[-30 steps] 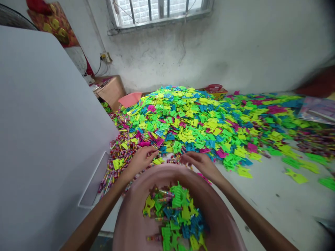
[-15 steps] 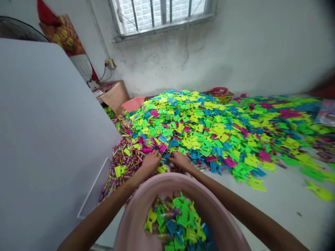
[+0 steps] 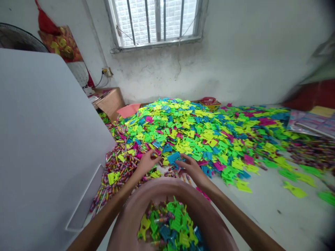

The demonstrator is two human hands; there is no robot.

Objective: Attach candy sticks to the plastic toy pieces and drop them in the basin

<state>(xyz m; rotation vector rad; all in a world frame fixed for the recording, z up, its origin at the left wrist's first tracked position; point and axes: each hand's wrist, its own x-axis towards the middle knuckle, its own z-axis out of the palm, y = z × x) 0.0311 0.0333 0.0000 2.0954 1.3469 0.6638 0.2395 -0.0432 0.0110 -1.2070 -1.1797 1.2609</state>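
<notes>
White surface (image 3: 259, 198), window (image 3: 161, 22), left hand (image 3: 147, 163), fingers apart, right hand (image 3: 193, 168) apparently pinching blue piece (image 3: 173, 158)

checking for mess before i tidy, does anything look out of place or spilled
A yellow piece at the right and a pink piece beside the tub look stray: both lie on the pale surface, apart from the main heap.

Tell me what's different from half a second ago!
The left hand and right hand have moved apart, and the right one now holds a blue piece. The big heap and the pink tub look about the same.
</notes>
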